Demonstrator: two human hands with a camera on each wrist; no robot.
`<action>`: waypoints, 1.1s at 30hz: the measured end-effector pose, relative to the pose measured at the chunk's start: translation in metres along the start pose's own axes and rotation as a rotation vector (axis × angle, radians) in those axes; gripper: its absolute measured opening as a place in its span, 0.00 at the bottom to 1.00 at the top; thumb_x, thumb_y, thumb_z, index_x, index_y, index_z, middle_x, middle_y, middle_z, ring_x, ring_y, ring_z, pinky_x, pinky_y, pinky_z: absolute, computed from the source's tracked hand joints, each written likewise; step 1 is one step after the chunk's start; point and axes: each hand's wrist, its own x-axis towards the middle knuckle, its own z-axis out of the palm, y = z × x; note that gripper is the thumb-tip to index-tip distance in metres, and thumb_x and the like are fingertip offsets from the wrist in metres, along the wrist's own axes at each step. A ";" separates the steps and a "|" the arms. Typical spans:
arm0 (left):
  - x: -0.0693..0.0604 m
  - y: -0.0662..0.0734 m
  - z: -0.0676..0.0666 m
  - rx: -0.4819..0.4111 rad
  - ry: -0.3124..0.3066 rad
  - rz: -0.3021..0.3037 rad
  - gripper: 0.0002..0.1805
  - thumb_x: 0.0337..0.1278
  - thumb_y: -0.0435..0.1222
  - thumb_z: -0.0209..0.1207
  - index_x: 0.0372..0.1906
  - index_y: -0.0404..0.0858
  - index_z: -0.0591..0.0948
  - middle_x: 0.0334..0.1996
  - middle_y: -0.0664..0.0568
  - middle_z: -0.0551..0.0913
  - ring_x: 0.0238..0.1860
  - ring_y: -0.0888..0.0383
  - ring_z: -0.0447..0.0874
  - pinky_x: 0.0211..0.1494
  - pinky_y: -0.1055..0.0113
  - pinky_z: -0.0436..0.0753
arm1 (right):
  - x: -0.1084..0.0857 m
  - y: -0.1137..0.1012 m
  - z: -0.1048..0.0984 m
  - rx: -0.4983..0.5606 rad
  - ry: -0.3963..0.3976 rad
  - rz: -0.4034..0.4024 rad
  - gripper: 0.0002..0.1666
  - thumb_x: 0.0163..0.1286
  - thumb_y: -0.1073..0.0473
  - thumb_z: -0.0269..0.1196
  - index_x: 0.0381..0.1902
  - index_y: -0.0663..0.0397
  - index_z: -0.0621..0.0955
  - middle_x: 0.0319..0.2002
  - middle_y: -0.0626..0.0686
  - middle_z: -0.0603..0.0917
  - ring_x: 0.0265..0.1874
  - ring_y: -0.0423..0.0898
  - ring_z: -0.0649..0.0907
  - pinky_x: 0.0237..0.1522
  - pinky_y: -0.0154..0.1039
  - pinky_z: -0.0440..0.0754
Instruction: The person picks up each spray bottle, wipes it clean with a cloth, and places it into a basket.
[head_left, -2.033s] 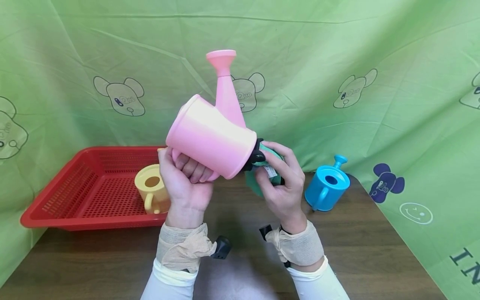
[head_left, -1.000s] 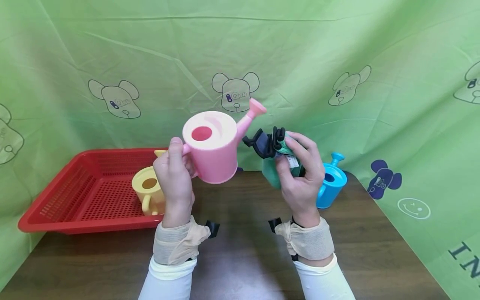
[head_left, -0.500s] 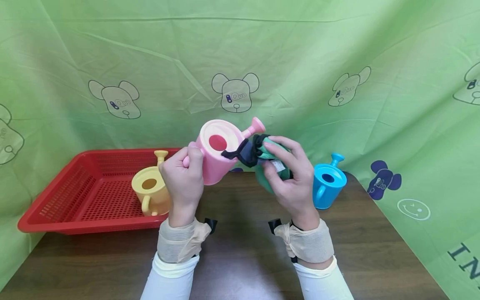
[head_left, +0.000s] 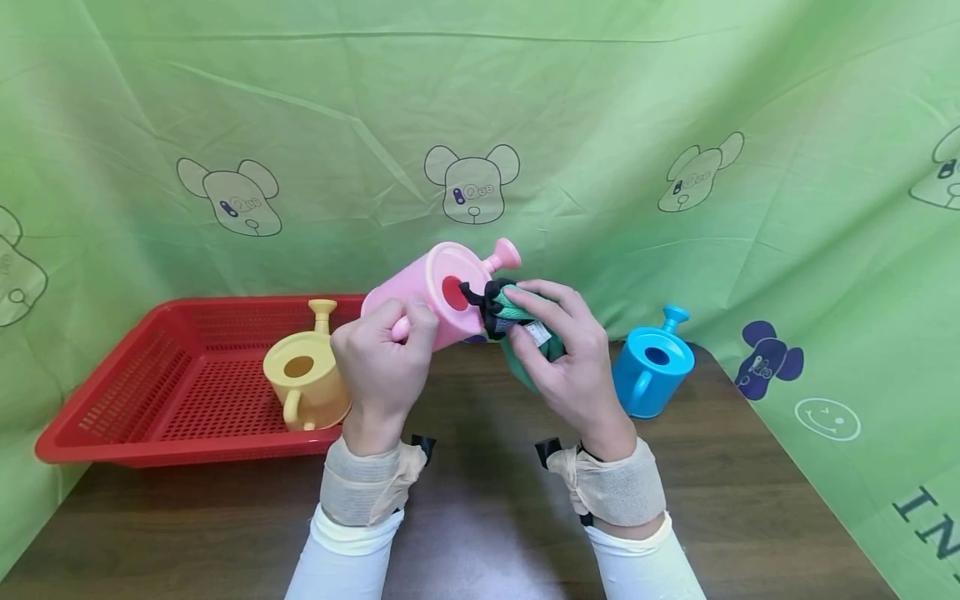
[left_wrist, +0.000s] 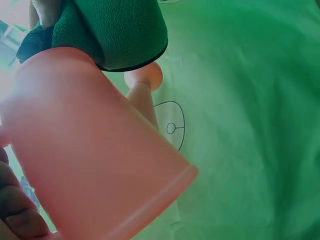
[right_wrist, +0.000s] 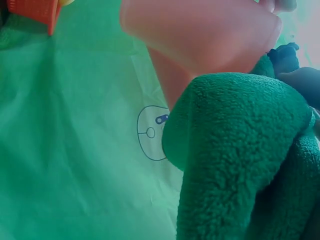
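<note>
White sleeves (head_left: 348,562) ended well behind the fingers (head_left: 551,314); nearer them, crinkled beige wraps (head_left: 363,487) bore black pieces (head_left: 425,449) on their inner sides.

Plain pink watering can (head_left: 414,287), yellow watering can (head_left: 324,379), blue watering can (head_left: 660,385); green plush (right_wrist: 235,145) with black trim (head_left: 492,308); red basket (head_left: 202,452); brown wood-grained table (head_left: 480,500); light-green curtain (head_left: 585,75) with outlined animal heads (head_left: 472,179), one filled purple; white sleeves (head_left: 343,558).

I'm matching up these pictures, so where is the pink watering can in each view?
Head: the pink watering can is near the centre.
Left wrist: it fills much of the left side.
Right wrist: top, slightly right of centre, cut off by the top edge.
Shared landmark: the green fabric item, next to it in all three.
</note>
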 end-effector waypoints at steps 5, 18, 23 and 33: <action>-0.001 0.001 0.000 0.012 -0.022 0.069 0.26 0.59 0.39 0.60 0.08 0.40 0.63 0.07 0.51 0.60 0.14 0.61 0.48 0.20 0.69 0.46 | 0.000 0.002 0.000 -0.014 -0.014 0.033 0.23 0.69 0.68 0.68 0.61 0.51 0.86 0.61 0.55 0.84 0.62 0.50 0.82 0.65 0.33 0.79; -0.006 0.003 0.007 0.061 -0.083 0.242 0.24 0.53 0.36 0.58 0.09 0.41 0.61 0.07 0.53 0.58 0.14 0.61 0.47 0.20 0.67 0.46 | 0.000 0.009 0.000 -0.073 0.030 0.087 0.23 0.69 0.66 0.68 0.62 0.51 0.86 0.61 0.55 0.84 0.62 0.50 0.82 0.62 0.31 0.80; -0.008 0.005 0.011 0.074 -0.108 0.329 0.24 0.51 0.36 0.58 0.08 0.42 0.60 0.07 0.54 0.57 0.14 0.61 0.46 0.19 0.68 0.46 | -0.001 0.010 -0.001 -0.094 0.046 0.105 0.23 0.70 0.66 0.67 0.63 0.50 0.85 0.62 0.55 0.84 0.62 0.50 0.82 0.62 0.30 0.80; -0.010 0.005 0.012 0.070 -0.180 0.384 0.24 0.52 0.36 0.60 0.08 0.43 0.61 0.07 0.55 0.59 0.15 0.62 0.47 0.18 0.68 0.48 | -0.001 0.008 -0.005 -0.127 0.051 0.111 0.24 0.70 0.65 0.68 0.63 0.50 0.85 0.63 0.56 0.83 0.63 0.51 0.81 0.62 0.29 0.79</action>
